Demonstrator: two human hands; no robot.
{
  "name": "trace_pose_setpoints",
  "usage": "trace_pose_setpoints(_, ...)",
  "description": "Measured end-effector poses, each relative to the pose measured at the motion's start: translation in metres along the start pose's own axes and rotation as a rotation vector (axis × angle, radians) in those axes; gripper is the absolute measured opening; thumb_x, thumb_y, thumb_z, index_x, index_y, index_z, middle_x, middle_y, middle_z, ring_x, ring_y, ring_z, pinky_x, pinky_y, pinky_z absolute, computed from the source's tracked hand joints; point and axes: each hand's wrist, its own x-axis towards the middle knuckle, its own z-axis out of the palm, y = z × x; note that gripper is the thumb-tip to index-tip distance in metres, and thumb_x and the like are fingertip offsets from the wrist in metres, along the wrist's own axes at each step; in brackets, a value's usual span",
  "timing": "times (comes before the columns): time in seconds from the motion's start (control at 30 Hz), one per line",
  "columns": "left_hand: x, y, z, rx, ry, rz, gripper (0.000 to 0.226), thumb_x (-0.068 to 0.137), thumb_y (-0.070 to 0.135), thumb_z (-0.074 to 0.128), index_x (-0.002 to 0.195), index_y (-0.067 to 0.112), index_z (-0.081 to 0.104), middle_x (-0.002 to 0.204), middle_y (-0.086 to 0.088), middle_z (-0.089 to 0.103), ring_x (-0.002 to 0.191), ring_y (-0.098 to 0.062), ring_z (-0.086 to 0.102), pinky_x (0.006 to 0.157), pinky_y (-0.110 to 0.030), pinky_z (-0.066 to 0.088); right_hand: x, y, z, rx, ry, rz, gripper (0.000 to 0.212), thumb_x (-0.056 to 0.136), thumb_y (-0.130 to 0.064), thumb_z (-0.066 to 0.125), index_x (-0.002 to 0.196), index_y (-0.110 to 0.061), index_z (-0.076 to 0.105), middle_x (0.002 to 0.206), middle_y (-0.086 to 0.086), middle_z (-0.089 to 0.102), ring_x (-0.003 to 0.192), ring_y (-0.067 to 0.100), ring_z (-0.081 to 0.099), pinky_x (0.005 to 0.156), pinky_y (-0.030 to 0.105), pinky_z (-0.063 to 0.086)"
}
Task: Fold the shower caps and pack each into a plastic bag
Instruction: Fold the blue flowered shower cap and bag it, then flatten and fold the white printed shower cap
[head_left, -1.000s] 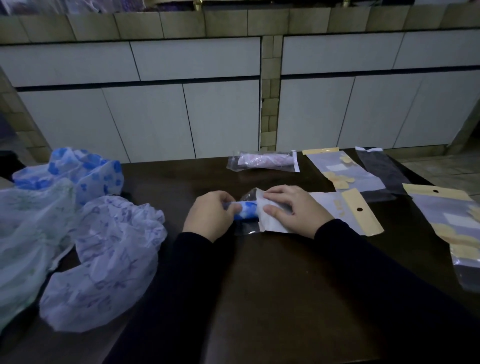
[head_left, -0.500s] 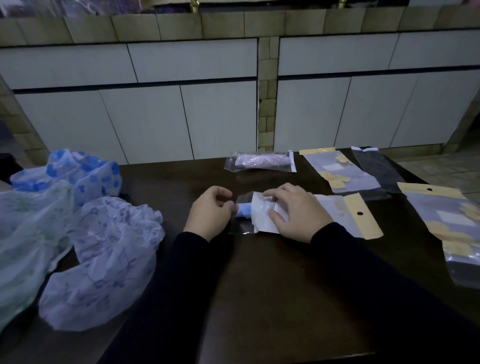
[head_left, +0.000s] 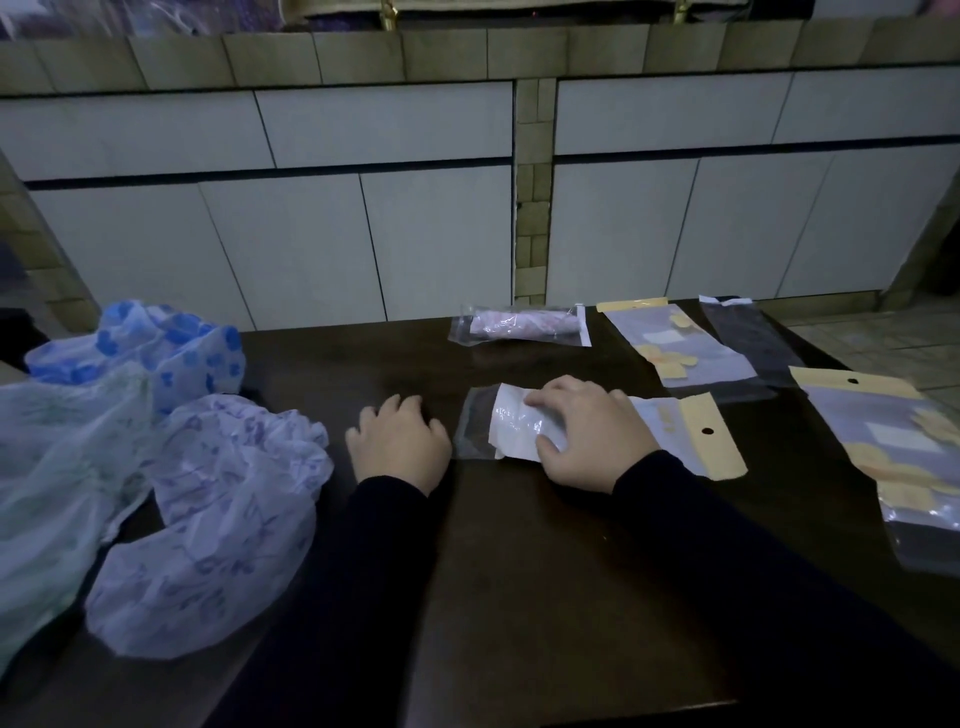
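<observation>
A clear plastic bag (head_left: 511, 428) with a yellow header lies on the dark table (head_left: 519, 571) at the centre. My right hand (head_left: 592, 434) presses it flat, thumb at its near edge and fingers on top. The folded cap inside is hidden under that hand. My left hand (head_left: 397, 441) rests just left of the bag's open end, fingers loosely curled, holding nothing. A packed bag with a pink cap (head_left: 519, 326) lies at the far edge. Loose shower caps are heaped on the left: a purple-print one (head_left: 218, 519), a blue-flowered one (head_left: 156, 348), a greenish one (head_left: 57, 467).
Empty bags with yellow headers lie on the right: one at the back (head_left: 675, 343), a dark one (head_left: 753, 340) beside it, another at the right edge (head_left: 898, 447). White cabinet doors (head_left: 363, 234) stand behind the table.
The blue folded cap went fully into the bag. My left hand let go of it and drew back to the left. My right hand stayed on the bag.
</observation>
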Motion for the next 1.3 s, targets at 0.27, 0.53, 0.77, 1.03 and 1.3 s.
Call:
trace_pose_setpoints(0.27, -0.001, 0.0, 0.006, -0.014, 0.006, -0.017, 0.045, 0.098, 0.034, 0.035, 0.141, 0.024, 0.042, 0.154, 0.0, 0.032, 0.139, -0.027, 0.026, 0.109, -0.043, 0.022, 0.041, -0.004, 0.013, 0.002, 0.058, -0.013, 0.051, 0.093, -0.032, 0.055, 0.142, -0.029, 0.04, 0.143, -0.005, 0.041, 0.128, 0.018, 0.041, 0.108, 0.041, 0.03)
trace_pose_setpoints(0.53, 0.0, 0.003, 0.007, -0.023, 0.041, -0.025, 0.042, 0.097, 0.034, 0.037, 0.137, 0.023, 0.045, 0.149, -0.001, 0.037, 0.135, -0.025, 0.031, 0.108, -0.045, 0.024, 0.089, -0.004, 0.023, 0.016, 0.076, -0.042, 0.044, 0.093, -0.024, 0.052, 0.137, -0.027, 0.048, 0.142, -0.003, 0.047, 0.129, 0.021, 0.042, 0.109, 0.046, 0.03)
trace_pose_setpoints(0.77, 0.001, 0.005, 0.008, -0.055, 0.062, -0.069, 0.038, 0.094, 0.031, 0.041, 0.13, 0.022, 0.049, 0.144, -0.002, 0.041, 0.13, -0.025, 0.033, 0.106, -0.043, 0.023, 0.096, -0.003, 0.031, -0.011, 0.106, -0.059, 0.041, 0.095, -0.025, 0.047, 0.136, -0.029, 0.049, 0.144, -0.005, 0.045, 0.131, 0.018, 0.04, 0.109, 0.044, 0.027)
trace_pose_setpoints(1.03, -0.009, 0.012, -0.006, -0.114, 0.105, -0.013, 0.032, 0.092, 0.025, 0.044, 0.122, 0.018, 0.055, 0.126, -0.006, 0.052, 0.115, -0.028, 0.045, 0.095, -0.041, 0.036, 0.077, -0.024, 0.031, 0.156, 0.305, -0.257, 0.037, 0.092, -0.032, 0.053, 0.128, -0.026, 0.058, 0.132, -0.005, 0.055, 0.124, 0.015, 0.046, 0.104, 0.038, 0.035)
trace_pose_setpoints(1.3, -0.045, 0.01, -0.048, -0.264, 0.473, 0.282, 0.014, 0.084, 0.016, 0.06, 0.092, 0.012, 0.07, 0.086, -0.006, 0.065, 0.08, -0.023, 0.058, 0.072, -0.027, 0.04, 0.045, -0.053, 0.028, 0.471, 0.371, -0.378, 0.028, 0.09, -0.023, 0.058, 0.117, -0.023, 0.063, 0.114, -0.004, 0.063, 0.109, 0.013, 0.053, 0.097, 0.042, 0.045)
